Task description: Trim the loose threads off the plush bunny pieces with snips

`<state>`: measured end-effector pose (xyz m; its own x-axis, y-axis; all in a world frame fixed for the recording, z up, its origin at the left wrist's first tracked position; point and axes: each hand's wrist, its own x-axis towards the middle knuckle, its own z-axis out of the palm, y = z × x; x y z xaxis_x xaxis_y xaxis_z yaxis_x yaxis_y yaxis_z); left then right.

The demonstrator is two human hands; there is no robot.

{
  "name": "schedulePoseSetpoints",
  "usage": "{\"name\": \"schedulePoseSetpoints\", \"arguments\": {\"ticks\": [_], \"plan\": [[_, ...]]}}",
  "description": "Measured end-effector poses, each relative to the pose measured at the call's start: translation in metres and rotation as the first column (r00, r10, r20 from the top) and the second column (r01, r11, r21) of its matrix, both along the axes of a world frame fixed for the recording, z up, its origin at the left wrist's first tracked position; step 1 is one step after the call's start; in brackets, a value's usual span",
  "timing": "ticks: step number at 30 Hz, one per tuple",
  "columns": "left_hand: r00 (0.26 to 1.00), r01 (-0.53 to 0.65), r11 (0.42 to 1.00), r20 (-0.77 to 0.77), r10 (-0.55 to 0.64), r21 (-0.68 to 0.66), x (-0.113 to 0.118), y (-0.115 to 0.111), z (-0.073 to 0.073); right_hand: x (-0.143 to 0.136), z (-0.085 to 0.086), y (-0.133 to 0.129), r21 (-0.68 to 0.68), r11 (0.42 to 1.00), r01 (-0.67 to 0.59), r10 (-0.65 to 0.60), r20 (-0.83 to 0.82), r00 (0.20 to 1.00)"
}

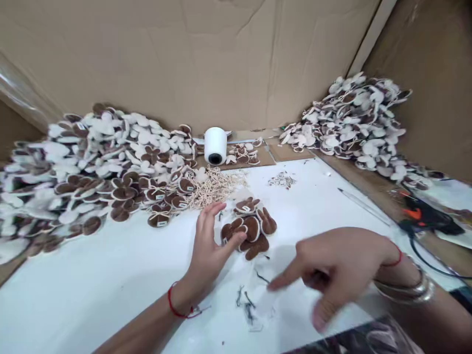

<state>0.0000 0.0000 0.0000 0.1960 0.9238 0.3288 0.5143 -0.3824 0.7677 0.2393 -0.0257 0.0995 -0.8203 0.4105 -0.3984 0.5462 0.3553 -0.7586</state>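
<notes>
Several brown fuzzy bunny-shaped patches with white edges [254, 228] lie in a small heap on the white table. My left hand [212, 241] is beside this heap, fingers spread, its thumb at the nearest patches; it is not closed round any of them. My right hand [332, 268], slightly blurred, hovers over the table on the right. Its index finger points left and its thumb is apart, with the other fingers curled and nothing visible in it. Short dark threads [248, 305] are scattered below the heap, and another dark thread [261, 277] lies near the right index fingertip.
Large piles of brown and white patches stand at the left [121, 132] and far right [354, 120]. Small beige bows [216, 187] lie by a white cylinder [215, 145]. Tweezers [363, 204] and a black-and-orange glue gun [429, 216] with a cable are right. Cardboard walls [228, 64] enclose the back.
</notes>
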Motion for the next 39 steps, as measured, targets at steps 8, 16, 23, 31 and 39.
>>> {"name": "schedulePoseSetpoints", "arguments": {"ticks": [8,16,23,31,39], "plan": [[0.994,-0.060,0.996,0.091,0.067,-0.072,-0.003,0.003,-0.002,0.015,0.007,0.005,0.205,0.937,0.284,-0.310,0.108,0.944],[0.988,-0.036,0.995,0.147,0.051,-0.097,-0.005,0.008,-0.004,0.075,-0.023,0.056,0.566,0.524,0.636,-0.850,0.304,0.430],[0.985,-0.037,0.988,0.162,0.061,-0.152,-0.006,0.010,-0.009,0.144,-0.050,0.148,0.811,-0.049,0.583,-0.999,-0.036,-0.033],[0.982,-0.044,0.982,0.173,0.077,-0.186,-0.010,0.014,-0.019,0.167,-0.070,0.191,0.712,-0.308,0.631,-0.951,-0.251,-0.182],[0.974,-0.097,0.984,0.189,0.125,-0.150,-0.011,0.016,-0.014,0.159,-0.061,0.178,0.465,-0.406,0.787,-0.846,-0.517,-0.131]]}}
